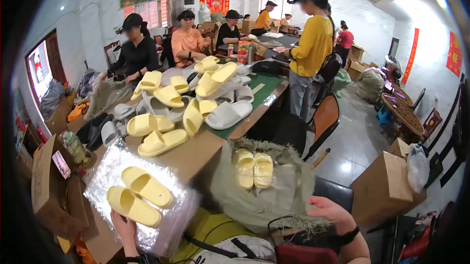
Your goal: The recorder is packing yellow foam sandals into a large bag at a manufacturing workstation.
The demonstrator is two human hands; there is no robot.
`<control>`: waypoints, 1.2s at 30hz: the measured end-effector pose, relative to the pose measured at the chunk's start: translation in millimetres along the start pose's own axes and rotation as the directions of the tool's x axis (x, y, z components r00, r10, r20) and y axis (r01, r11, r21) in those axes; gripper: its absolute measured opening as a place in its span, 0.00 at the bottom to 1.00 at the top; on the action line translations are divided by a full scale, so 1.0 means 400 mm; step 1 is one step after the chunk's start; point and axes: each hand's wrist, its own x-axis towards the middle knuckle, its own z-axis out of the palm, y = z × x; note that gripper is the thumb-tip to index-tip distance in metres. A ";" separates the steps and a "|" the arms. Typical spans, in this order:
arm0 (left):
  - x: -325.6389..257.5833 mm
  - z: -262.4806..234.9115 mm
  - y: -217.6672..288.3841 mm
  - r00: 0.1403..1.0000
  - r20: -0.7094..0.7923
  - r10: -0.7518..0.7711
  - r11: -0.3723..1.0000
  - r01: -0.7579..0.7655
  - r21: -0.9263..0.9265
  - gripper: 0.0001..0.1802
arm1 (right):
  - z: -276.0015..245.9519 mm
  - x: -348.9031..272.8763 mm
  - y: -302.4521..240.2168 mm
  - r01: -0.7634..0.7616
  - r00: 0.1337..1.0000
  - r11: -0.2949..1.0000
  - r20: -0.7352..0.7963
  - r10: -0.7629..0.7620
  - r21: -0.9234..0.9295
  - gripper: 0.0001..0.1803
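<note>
Crowding the table (193,162): a heap of yellow and grey slippers (217,80) is covering the far part, standing in the way beyond our pair.
Sack (223,178): gaping to the right; we're seeing a wrapped yellow pair (263,170) lying inside.
Carton (45,185): standing open at far left.
Yellow pair (133,206): lying side by side on clear bags (104,178), near end; toes seemingly pointing upper left, long axes running diagonally to lower right.
Left hand (125,228): touching the nearer slipper; fingers partly hidden, we're not managing to tell if gripping.
Right hand (334,215): sitting at the sack's frayed edge, fingers curling; can't tell if pinching.
</note>
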 end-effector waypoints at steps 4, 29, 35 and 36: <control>-0.007 0.003 -0.038 1.000 0.016 0.005 1.000 -0.005 0.016 0.35 | 0.086 0.100 -0.026 -0.045 0.959 0.997 -0.278 0.062 0.069 0.22; -0.194 0.276 0.767 0.192 0.596 0.780 0.549 -0.666 -0.505 0.62 | 0.159 0.519 -0.059 0.033 0.940 0.745 0.274 0.203 -0.666 0.24; -0.334 0.493 0.809 0.345 0.495 0.797 0.604 -0.478 -0.638 0.67 | 0.044 0.518 -0.069 0.083 0.947 0.836 0.303 0.103 -0.542 0.18; -0.360 0.511 0.811 0.189 0.623 0.759 0.629 -0.458 -0.628 0.61 | 0.031 0.502 -0.087 0.118 0.925 0.837 0.366 0.103 -0.534 0.18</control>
